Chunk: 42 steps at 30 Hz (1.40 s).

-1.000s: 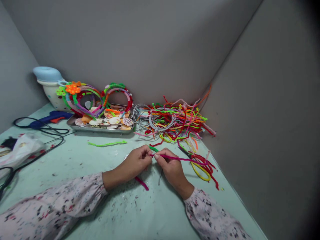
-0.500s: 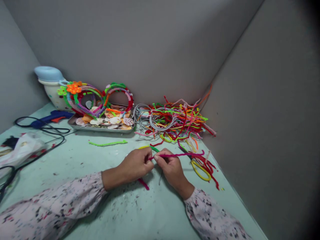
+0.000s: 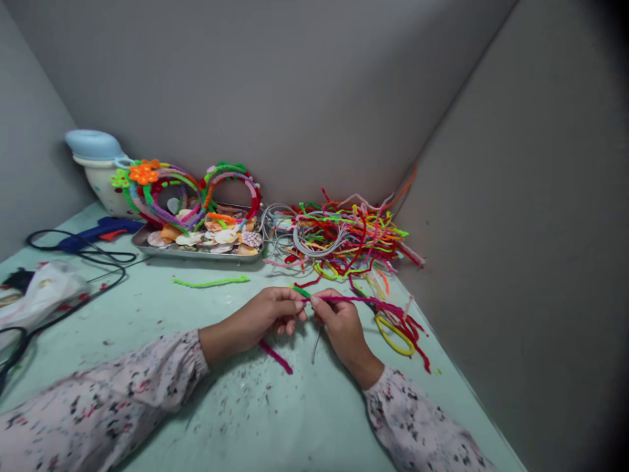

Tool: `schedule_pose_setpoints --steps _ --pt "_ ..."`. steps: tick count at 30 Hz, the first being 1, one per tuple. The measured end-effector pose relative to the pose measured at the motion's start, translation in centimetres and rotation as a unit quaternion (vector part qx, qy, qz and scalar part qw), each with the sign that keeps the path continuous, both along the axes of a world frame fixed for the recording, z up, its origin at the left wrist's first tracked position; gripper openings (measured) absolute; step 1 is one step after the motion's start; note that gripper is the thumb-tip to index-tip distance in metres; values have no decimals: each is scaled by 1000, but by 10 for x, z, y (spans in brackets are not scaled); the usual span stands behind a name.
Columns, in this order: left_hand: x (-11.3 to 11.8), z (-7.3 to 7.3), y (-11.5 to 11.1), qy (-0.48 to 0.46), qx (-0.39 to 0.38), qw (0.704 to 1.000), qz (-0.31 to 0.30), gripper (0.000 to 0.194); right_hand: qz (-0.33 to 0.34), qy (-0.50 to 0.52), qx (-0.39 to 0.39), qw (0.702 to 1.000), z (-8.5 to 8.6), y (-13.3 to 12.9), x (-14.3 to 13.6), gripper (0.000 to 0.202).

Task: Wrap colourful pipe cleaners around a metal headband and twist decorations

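Note:
Over the middle of the table, my left hand [image 3: 268,316] pinches a magenta pipe cleaner [image 3: 356,299] between thumb and forefinger, its other fingers loosely curled. Close beside it, my right hand [image 3: 344,328] is closed on the same pipe cleaner, whose long end runs out to the right. A green fuzzy strip [image 3: 301,292] shows just behind the fingertips; how it joins the magenta one is hidden. Below my left hand lies a magenta length [image 3: 276,357], partly covered by the hand. A thin grey wire end [image 3: 315,347] hangs between my hands.
Loose pipe cleaners [image 3: 363,236] and coiled grey wire [image 3: 314,249] are heaped at the back right. Yellow-handled scissors [image 3: 394,337] lie beside my right hand. A metal tray [image 3: 206,257] holds shells and decorated headbands [image 3: 167,196]. A glue gun [image 3: 101,231] and black cable lie left.
My left hand has turned, its fist loosening into a pinch with the lower fingers showing. The magenta pipe cleaner's right end has dipped slightly. My right hand has hardly moved.

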<state>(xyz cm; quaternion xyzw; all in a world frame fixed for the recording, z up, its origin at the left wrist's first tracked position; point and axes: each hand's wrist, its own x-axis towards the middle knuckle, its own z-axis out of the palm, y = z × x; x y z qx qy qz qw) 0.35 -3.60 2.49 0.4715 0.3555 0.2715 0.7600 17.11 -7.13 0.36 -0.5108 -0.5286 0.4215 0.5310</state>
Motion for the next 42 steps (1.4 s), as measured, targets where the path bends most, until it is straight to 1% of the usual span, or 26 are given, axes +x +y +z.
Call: schedule_pose_setpoints --steps 3,7,12,16,25,28,33,35,37,42 --pt "0 -1 0 -21 -30 999 -1 20 2 7 -2 1000 0 0 0 23" --pt "0 -1 0 -36 -36 999 1 18 4 13 -3 1000 -1 0 0 23" --pt "-1 1 2 6 -13 1000 -19 19 0 0 5 1000 1 -1 -2 22" --pt "-2 4 3 27 15 999 -21 16 -1 -2 6 1000 2 -2 -2 21" --pt "-3 5 0 -19 2 1000 -14 16 7 8 -1 1000 3 -1 -2 21" --pt "-2 4 -1 -20 25 999 -6 16 12 8 -7 1000 3 -1 -1 22" --pt "-1 3 -2 18 123 992 24 18 5 -9 12 1000 4 -1 -2 20" --pt "0 2 -3 35 144 988 32 20 -5 -19 25 999 4 -1 -3 20" --pt "1 3 -3 40 141 989 33 22 -15 -27 39 999 4 -1 -3 18" --pt "2 4 -5 32 100 994 27 26 -24 -43 74 996 0 1 -3 15"
